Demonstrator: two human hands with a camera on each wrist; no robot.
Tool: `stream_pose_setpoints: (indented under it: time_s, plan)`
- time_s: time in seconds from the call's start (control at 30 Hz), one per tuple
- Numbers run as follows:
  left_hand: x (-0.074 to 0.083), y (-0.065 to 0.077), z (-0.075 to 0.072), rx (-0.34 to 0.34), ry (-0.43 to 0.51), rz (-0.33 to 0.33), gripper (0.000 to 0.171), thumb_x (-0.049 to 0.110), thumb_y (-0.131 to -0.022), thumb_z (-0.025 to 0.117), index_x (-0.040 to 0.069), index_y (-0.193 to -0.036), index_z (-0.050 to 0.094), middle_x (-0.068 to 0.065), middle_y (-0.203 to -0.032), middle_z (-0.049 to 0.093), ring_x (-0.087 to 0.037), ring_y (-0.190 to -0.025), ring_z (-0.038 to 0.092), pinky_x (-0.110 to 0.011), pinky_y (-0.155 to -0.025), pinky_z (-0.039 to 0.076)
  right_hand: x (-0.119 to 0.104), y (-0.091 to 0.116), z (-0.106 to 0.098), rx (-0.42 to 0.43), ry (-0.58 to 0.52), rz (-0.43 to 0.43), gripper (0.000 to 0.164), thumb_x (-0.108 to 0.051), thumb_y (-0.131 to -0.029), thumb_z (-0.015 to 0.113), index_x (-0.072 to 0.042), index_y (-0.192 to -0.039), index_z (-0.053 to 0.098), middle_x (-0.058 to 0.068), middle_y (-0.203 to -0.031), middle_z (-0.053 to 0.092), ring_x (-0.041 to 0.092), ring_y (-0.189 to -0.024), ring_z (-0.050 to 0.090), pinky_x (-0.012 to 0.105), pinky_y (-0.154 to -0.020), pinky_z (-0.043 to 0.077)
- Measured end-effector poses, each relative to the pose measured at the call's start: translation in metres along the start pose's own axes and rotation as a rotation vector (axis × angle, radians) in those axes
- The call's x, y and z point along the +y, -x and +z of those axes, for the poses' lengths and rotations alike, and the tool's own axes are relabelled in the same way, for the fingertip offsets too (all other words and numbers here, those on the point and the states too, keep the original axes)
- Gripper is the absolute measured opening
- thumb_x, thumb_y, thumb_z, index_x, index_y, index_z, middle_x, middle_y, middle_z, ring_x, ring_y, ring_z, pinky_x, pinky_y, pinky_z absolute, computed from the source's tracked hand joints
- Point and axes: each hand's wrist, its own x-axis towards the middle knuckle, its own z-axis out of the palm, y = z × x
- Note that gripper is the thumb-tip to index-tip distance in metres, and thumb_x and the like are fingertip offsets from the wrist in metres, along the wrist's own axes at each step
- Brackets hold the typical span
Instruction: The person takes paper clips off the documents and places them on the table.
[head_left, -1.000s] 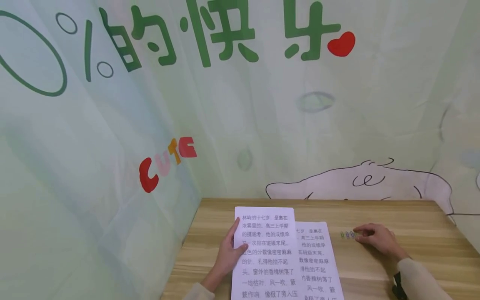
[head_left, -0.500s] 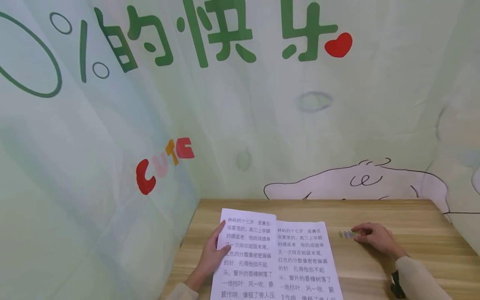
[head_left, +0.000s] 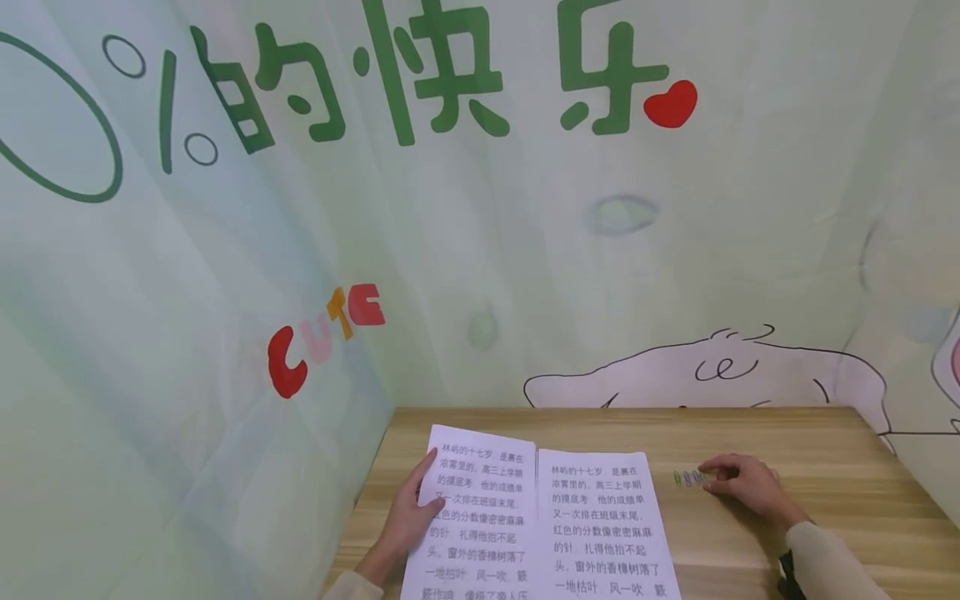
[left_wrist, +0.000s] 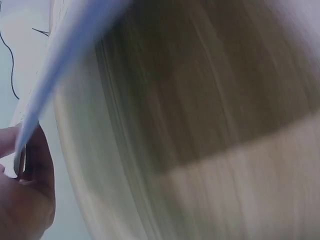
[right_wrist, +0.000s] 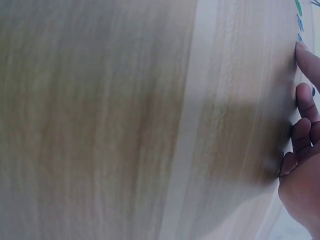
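Note:
My left hand (head_left: 408, 518) grips a printed sheet of paper (head_left: 480, 525) by its left edge, thumb on the front and fingers behind. In the left wrist view the sheet (left_wrist: 65, 60) shows edge-on, raised over the table. Just right of it in the head view lies a second printed sheet (head_left: 600, 521) with similar text. My right hand (head_left: 750, 487) rests on the table, its fingertips right at a short row of small coloured paper clips (head_left: 687, 478). In the right wrist view one fingertip touches the wood below the clips (right_wrist: 300, 22), and the other fingers are loosely bent.
The wood-grain table (head_left: 825, 450) ends at the back against a printed cloth backdrop (head_left: 450, 250) with green characters and a cartoon outline. The same cloth hangs along the left side.
My left hand has moved left with its sheet, which overlapped the second sheet before and now lies beside it, uncovering its left part. My right hand has stayed by the paper clips.

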Motion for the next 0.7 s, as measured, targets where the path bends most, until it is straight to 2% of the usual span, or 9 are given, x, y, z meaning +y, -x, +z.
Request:
stream_pose_setpoints:
  time_s: [0.13,0.27,0.4,0.53,0.7]
  plan:
    - [-0.004,-0.001,-0.003,0.007,-0.017,0.006,0.084,-0.012,-0.093,0.064,0.022,-0.165,0.039,-0.015,-0.169,0.040,-0.033,-0.132,0.060,-0.024,-0.101,0.053,0.000,-0.001,-0.001,0.005,-0.006,0.018,0.031,-0.022,-0.085,0.086,-0.009,-0.113,0.080,-0.001,-0.091,0.065,0.011,-0.082,0.052,0.028,-0.074,0.038]
    - [-0.009,-0.002,-0.005,0.018,-0.040,0.008,0.084,-0.013,-0.092,0.064,0.019,-0.165,0.039,-0.015,-0.169,0.039,-0.037,-0.141,0.055,-0.027,-0.110,0.048,0.001,-0.003,-0.001,-0.004,-0.021,0.014,0.031,-0.022,-0.086,0.086,-0.008,-0.113,0.080,0.000,-0.091,0.065,0.011,-0.082,0.052,0.026,-0.072,0.040]
    - [-0.014,-0.005,-0.004,0.035,-0.054,-0.006,0.085,-0.013,-0.091,0.063,0.021,-0.165,0.039,-0.013,-0.170,0.038,-0.038,-0.148,0.048,-0.038,-0.119,0.044,0.001,-0.004,-0.003,-0.011,-0.030,0.021,0.032,-0.023,-0.086,0.086,-0.007,-0.113,0.080,0.000,-0.091,0.065,0.013,-0.083,0.052,0.026,-0.071,0.040]
    - [-0.020,-0.011,-0.001,0.031,-0.060,0.008,0.087,-0.014,-0.090,0.063,0.022,-0.165,0.039,-0.013,-0.171,0.036,-0.042,-0.151,0.044,-0.055,-0.125,0.038,0.002,-0.004,-0.004,-0.008,-0.020,0.027,0.032,-0.021,-0.086,0.086,-0.007,-0.113,0.080,0.000,-0.091,0.064,0.014,-0.083,0.052,0.026,-0.070,0.040]
    - [-0.026,-0.014,0.004,0.042,-0.136,0.024,0.087,-0.012,-0.090,0.063,0.023,-0.165,0.038,-0.012,-0.171,0.036,-0.043,-0.154,0.037,-0.061,-0.127,0.029,0.000,-0.002,-0.004,-0.009,-0.044,0.015,0.031,-0.020,-0.085,0.085,-0.007,-0.113,0.079,0.001,-0.090,0.065,0.014,-0.083,0.053,0.025,-0.071,0.042]
